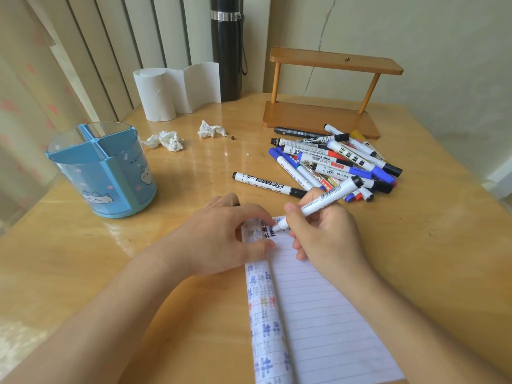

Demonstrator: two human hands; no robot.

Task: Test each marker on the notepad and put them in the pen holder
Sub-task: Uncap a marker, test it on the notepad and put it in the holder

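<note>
Mid-test on one marker [324, 200]: held in the right hand [327, 231], fingers wrapped round the barrel in a writing hold, uncapped tip down on the far end of the notepad [318, 314], black back end pointing far-right toward the pile. Steadying the notepad with the left hand [221, 234]: index finger and thumb curled over the folded-back roll of pages along the pad's left edge, gripping it. Something dark poking out from under that hand on its far side, possibly a cap; can't tell. Only a few dark strokes [273, 234] on the open lined page, all at the far end, rest of the sheet blank. Plenty of coloured marks showing on the rolled-back pages. Blue see-through pen holder [105, 173] at the left, well apart from the pad: no marker visible in any compartment. Big pile of markers [332, 159] at far right, just in front of a wooden rack [324, 106], capped as far as visible; one lone marker [268, 184] lying between pile and hands. Judging progress as early: nothing in the holder, one marker under test, whole pile left. Remaining per marker: scribble, recap, drop in holder. Also on the table [83, 259], far side: tissue roll [160, 92], crumpled tissues [169, 139], black flask [225, 48].
</note>
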